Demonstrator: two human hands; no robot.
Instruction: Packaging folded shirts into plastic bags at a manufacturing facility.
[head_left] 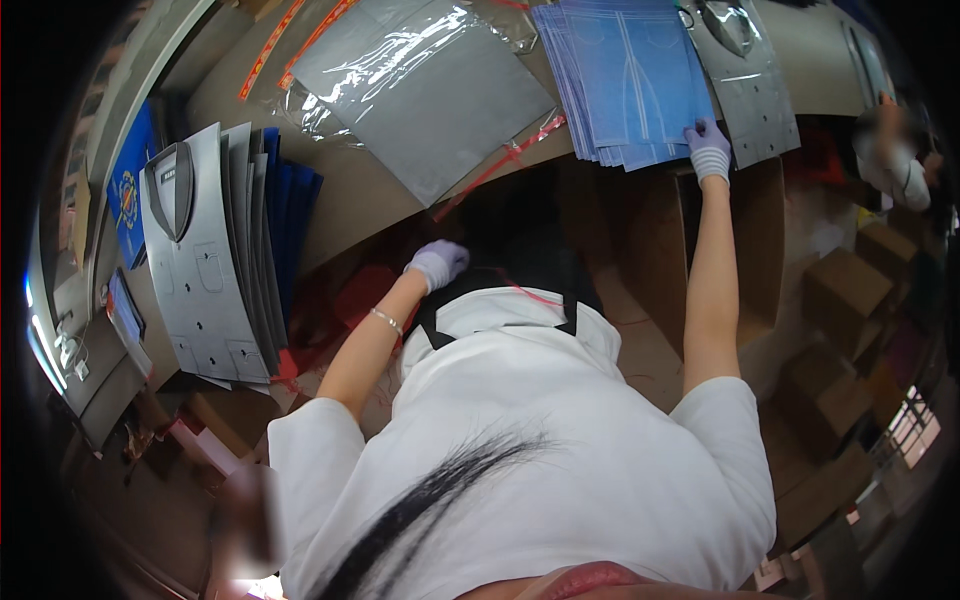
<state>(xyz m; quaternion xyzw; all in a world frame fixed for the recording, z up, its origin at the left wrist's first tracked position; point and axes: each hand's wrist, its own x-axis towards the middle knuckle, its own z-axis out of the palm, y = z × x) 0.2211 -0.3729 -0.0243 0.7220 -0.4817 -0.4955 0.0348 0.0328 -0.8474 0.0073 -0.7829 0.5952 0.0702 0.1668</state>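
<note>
My right hand (707, 150), in a lavender glove with a white cuff, pinches the near right corner of a stack of blue jeans-print sheets (635, 80). The stack's sheets are slightly fanned along their left side. Just right of that hand lies a grey shirt-shaped piece (752, 115) with a collar, under shiny clear plastic. My left hand (436, 264), gloved the same way, hovers in front of my waist, off the table edge. Its fingers are curled closed, and nothing shows in them. The fingertips' undersides are hidden.
A large grey sheet pile in clear plastic (425, 95) covers the table's middle, with red strapping (500, 165) at its near edge. Grey shirt-shaped pieces (205, 260) and blue ones (290, 215) stand at left. Below right are an open cardboard box (735, 250), several cartons (845, 290) and another person (893, 160).
</note>
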